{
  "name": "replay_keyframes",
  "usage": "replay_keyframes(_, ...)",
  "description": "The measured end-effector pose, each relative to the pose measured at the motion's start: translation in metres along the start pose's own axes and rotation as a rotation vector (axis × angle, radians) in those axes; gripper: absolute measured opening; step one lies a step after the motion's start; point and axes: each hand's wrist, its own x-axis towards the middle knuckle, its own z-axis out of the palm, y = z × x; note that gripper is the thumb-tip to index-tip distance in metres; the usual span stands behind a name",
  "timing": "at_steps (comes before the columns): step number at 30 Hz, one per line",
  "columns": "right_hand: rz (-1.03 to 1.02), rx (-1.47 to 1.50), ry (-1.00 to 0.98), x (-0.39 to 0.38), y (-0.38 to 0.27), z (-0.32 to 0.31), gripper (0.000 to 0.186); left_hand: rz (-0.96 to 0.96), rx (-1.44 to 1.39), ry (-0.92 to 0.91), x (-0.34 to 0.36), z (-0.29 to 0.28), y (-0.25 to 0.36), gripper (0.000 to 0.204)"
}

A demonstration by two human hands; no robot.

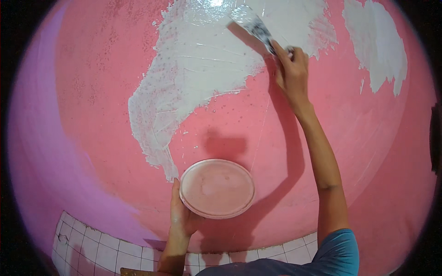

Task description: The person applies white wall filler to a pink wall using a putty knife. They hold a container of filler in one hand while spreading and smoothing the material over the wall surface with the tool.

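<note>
My right hand [292, 69] is wrapped round the handle of a putty knife [258, 31]. The knife's wide blade is smeared with white filler and lies against, or very close to, the wall's wet white coat [198, 60]. Lower down, my left hand [182, 211] grips the left edge of a round, rimmed bucket lid [217, 188], thumb at the rim and the other fingers hidden beneath. A thin whitish film covers the lid's face, which looks pinkish.
The pink wall [216, 119] fills most of the view, with a purple band [37, 152] at left. Another white patch [377, 46] is at upper right. White tiles [106, 250] line the bottom. A dark object [435, 138] shows at the right edge.
</note>
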Motion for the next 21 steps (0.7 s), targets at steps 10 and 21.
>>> replay_keyframes(10, 0.146, -0.036, -0.154, -0.113, 0.002, -0.036, 0.049, 0.02, 0.062, 0.067, -0.001, -0.008, 0.006, 0.064)
replay_keyframes(21, 0.11, -0.052, -0.032, 0.001, 0.002, 0.006, 0.049, 0.014, -0.006, -0.016, 0.003, -0.007, 0.003, 0.066)
